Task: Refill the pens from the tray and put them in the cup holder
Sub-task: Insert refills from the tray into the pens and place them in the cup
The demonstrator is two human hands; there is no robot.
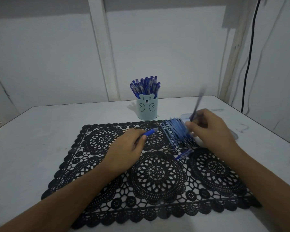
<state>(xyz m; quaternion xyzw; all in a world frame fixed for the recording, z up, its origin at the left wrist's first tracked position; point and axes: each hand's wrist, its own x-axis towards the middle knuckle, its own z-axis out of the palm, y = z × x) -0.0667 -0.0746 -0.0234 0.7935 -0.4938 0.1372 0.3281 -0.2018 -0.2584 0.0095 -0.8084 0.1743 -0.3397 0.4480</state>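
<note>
A pale blue cup holder [147, 111] with a bear face stands at the back of the table, packed with several blue pens [145, 85]. My left hand [126, 149] grips a blue pen barrel [150, 131] that points toward the tray. My right hand [213, 131] pinches a thin dark refill [197, 102], blurred and tilted upward, over a blue slatted tray [176, 133] of refills. A blue pen part [184, 154] lies on the mat just in front of the tray.
A black lace placemat [151, 174] covers the middle of the white table [40, 148]. A clear plastic lid [186, 117] lies behind the tray. A black cable [248, 64] hangs at the right wall.
</note>
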